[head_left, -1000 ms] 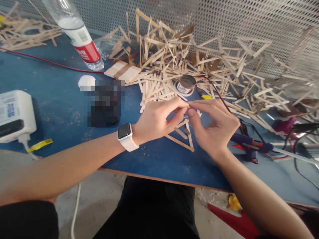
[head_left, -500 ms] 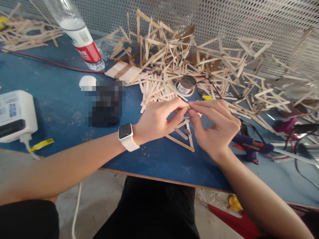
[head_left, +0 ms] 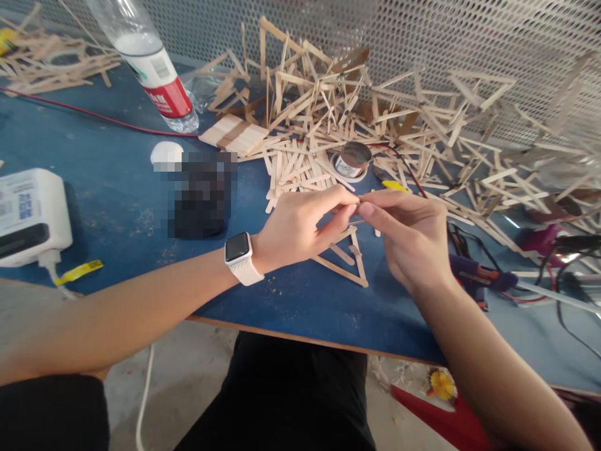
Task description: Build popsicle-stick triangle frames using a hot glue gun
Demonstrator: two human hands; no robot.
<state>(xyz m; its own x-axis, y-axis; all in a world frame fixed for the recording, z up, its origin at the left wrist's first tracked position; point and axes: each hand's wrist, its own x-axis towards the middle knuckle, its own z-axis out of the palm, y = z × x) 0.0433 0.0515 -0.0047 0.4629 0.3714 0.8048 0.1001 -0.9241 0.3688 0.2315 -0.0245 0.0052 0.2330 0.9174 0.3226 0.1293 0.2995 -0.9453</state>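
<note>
My left hand [head_left: 305,222], with a white-banded watch on its wrist, pinches something small at its fingertips. My right hand [head_left: 408,232] meets it there, thumb and fingers pressed together. What lies between the fingertips is mostly hidden; a thin bit of wood seems to show. Below the hands, a triangle of glued wooden sticks [head_left: 345,273] lies flat on the blue table [head_left: 291,313], partly behind my left hand. A small open tin [head_left: 352,160] stands beyond the fingertips, beside loose sticks [head_left: 293,164].
A large heap of wooden sticks [head_left: 319,94] spreads along the perforated panel. A bottle [head_left: 164,88] and stick bundle [head_left: 233,133] stand or lie at back left. At far left is a white device [head_left: 35,216]. A glue gun [head_left: 481,272] with cables lies right of my right hand.
My right hand has turned, its thumb now lying higher across the fingers at the pinch. My left hand has barely moved. The view has shifted very slightly.
</note>
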